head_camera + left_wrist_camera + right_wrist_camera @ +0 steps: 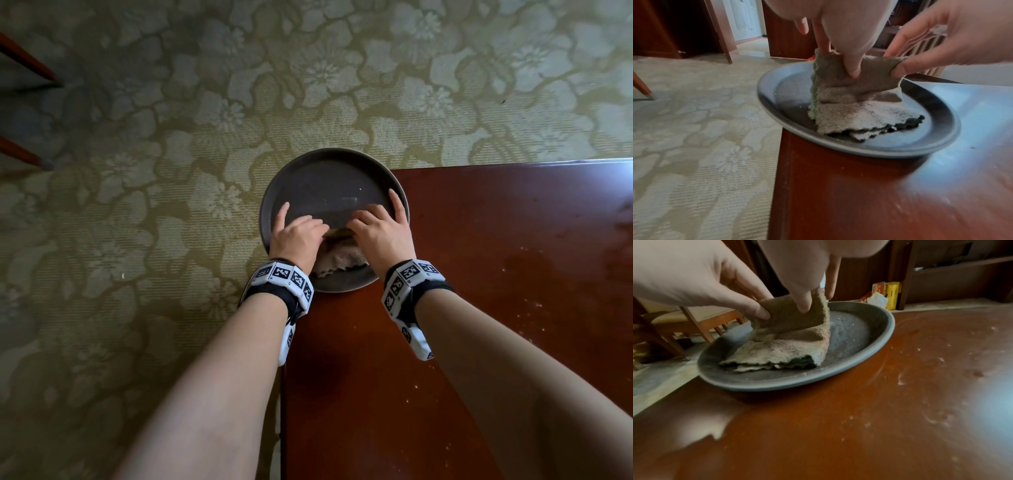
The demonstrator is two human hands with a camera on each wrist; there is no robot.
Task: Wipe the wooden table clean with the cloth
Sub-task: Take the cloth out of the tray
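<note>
Pinching the top fold of the cloth (846, 97) between thumb and fingers, the left hand (297, 240) and right hand (381, 232) both lift it from the dark plate (310, 178), which overhangs the wooden table (479, 274) corner. Crumbs and smears remain across the tabletop, so most of the wiping seems undone.

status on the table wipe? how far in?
Done: some crumbs already lie in the dark plate, which overhangs the table corner. In hand: both hands, left hand and right hand, pinch the cloth over the plate. Left: crumbs and smears still dot the wooden table.
</note>
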